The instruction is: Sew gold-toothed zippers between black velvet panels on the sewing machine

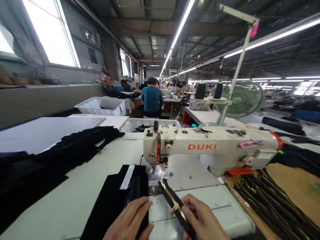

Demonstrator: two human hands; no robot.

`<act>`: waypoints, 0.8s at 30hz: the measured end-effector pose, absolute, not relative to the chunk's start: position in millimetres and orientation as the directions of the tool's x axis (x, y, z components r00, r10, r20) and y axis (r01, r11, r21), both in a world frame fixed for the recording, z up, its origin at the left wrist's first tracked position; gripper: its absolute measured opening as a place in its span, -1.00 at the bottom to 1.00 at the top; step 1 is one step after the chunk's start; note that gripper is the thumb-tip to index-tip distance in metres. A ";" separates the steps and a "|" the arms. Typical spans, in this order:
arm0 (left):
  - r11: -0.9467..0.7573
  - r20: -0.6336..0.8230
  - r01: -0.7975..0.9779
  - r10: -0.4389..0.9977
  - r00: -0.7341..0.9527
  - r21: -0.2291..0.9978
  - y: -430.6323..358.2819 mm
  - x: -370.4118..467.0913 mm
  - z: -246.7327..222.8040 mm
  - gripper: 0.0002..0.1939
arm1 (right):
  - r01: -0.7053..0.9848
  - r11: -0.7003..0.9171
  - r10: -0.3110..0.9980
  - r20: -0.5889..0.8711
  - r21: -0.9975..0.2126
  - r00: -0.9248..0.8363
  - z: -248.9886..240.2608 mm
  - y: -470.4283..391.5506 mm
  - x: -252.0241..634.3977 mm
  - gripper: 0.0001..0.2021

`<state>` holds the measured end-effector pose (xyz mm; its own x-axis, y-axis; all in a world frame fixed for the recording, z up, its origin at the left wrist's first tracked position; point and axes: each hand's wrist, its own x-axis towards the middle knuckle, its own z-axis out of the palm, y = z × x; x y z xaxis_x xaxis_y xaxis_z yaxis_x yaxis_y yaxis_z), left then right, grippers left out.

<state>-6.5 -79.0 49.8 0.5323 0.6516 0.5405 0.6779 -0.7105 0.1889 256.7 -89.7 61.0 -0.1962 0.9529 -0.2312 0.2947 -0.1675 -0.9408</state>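
A black zipper [170,196] with gold teeth and a slider slants across the sewing machine bed, pinched in my right hand [201,216]. Flat on a black fabric piece [107,193] rests my left hand [131,218], its fingers stretched out along the fabric's right edge. A white strip [127,177] lies on the upper part of that fabric. Just beyond both hands stands the white sewing machine [182,146], marked DUKI; its needle area is to the right of the fabric's top end. The zipper's upper end is near the presser foot, apart from the fabric.
To the right, several gold-toothed zippers [272,203] lie in a heap on brown board. Black fabric pieces [62,156] are piled on the left. Behind are a white bin [102,105], thread cones [200,90], a green fan [241,98] and a seated person [152,98].
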 end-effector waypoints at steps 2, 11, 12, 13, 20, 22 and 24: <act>-0.711 0.493 0.671 0.669 0.556 0.208 -73.1 -4.7 56.6 -0.47 | 0.141 -0.224 0.937 -0.253 -0.964 -0.242 37.8 -78.8 234.6 -0.34; -0.795 0.267 0.553 0.605 0.750 0.250 -30.6 4.4 46.4 -0.21 | 0.506 0.103 0.946 -0.072 -0.856 -0.315 45.1 -72.4 234.9 -0.70; -0.787 0.257 0.561 0.615 0.745 0.258 -28.9 5.1 46.0 -0.19 | 0.603 0.194 0.949 -0.009 -0.773 -0.317 53.0 -72.3 236.2 -0.78; -0.777 0.245 0.571 0.627 0.740 0.265 -27.8 5.8 46.2 -0.17 | 0.666 0.288 0.939 0.064 -0.688 -0.339 59.9 -71.3 235.9 -0.82; -0.750 0.162 0.614 0.656 0.737 0.246 -23.6 6.6 45.0 -0.18 | 0.661 0.578 0.799 0.169 -0.479 -0.577 65.8 -45.8 215.7 -0.69; -0.754 0.154 0.613 0.652 0.742 0.237 -22.3 5.9 43.7 -0.13 | 0.637 0.593 0.788 0.194 -0.493 -0.584 62.5 -39.2 214.2 -0.69; -0.761 0.154 0.607 0.644 0.749 0.231 -21.0 5.5 43.6 -0.11 | 0.635 0.586 0.797 0.217 -0.503 -0.564 59.0 -36.3 216.2 -0.78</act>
